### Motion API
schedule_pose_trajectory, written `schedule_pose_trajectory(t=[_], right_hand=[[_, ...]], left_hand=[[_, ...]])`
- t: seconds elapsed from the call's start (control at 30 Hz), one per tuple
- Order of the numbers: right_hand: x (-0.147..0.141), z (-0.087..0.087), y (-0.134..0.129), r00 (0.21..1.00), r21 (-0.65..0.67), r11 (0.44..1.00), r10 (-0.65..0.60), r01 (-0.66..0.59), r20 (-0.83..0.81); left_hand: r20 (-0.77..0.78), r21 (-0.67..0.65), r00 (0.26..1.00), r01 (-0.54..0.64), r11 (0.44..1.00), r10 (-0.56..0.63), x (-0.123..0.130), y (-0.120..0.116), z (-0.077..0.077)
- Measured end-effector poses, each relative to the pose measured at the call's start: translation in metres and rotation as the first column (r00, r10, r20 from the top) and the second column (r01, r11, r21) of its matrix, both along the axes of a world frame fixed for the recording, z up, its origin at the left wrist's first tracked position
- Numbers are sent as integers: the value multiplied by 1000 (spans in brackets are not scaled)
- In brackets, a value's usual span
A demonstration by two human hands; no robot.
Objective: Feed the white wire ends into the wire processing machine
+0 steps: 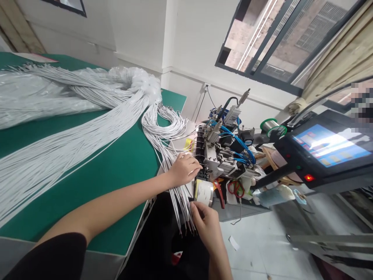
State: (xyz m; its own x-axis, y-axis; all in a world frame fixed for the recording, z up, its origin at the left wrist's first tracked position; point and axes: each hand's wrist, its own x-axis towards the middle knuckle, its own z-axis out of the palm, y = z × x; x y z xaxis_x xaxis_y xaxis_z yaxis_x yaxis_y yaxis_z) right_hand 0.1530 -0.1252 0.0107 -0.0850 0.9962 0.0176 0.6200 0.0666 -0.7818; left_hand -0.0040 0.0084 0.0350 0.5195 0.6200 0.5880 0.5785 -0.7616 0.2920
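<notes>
My left hand reaches to the front edge of the machine, fingers pinched together at its black strip; what lies between the fingertips is too small to make out. Under that hand a bundle of white cables runs down over my lap, its thin ends pointing toward me. Just right of those cable ends is my right hand, thumb and forefinger pressed together; anything between them is too small to tell. More white cables spread across the green table, and some loop over toward the machine.
Plastic wrapping lies at the table's back. Red-handled pliers, red scissors and a metal tin sit before the machine. A monitor and a wire spool stand at the right.
</notes>
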Motion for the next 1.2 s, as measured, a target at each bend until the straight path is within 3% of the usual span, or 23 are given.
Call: schedule_pose_trajectory(t=[0.13,0.2,0.33,0.47,0.63,0.73,0.9,1.2], right_hand=[[-1,-2,1,999,-47,998,46,-47,-29],[1,-2,1,996,-68,994,78,-81,-45],[8,2,1,991,-86,989,117,-122,-61],[18,7,4,997,-57,997,39,-43,-69],[30,6,8,986,40,991,-125,130,-114],[33,7,14,966,68,976,-193,207,-172],[29,13,32,956,84,974,-188,211,-227],[23,13,56,944,162,958,-186,235,-272]], left_hand=[[-140,-161,950,255,953,-278,-17,10,23],[-216,-245,907,308,919,-362,-23,13,31],[-362,-331,855,256,908,-372,-24,10,31],[-467,-421,816,132,897,-340,-17,1,27],[-573,-328,760,131,936,-307,-19,-5,34],[-513,-225,805,209,952,-298,-24,-1,39],[-355,-54,906,224,973,-228,-22,6,34],[-272,75,951,170,983,-143,-9,-3,14]])
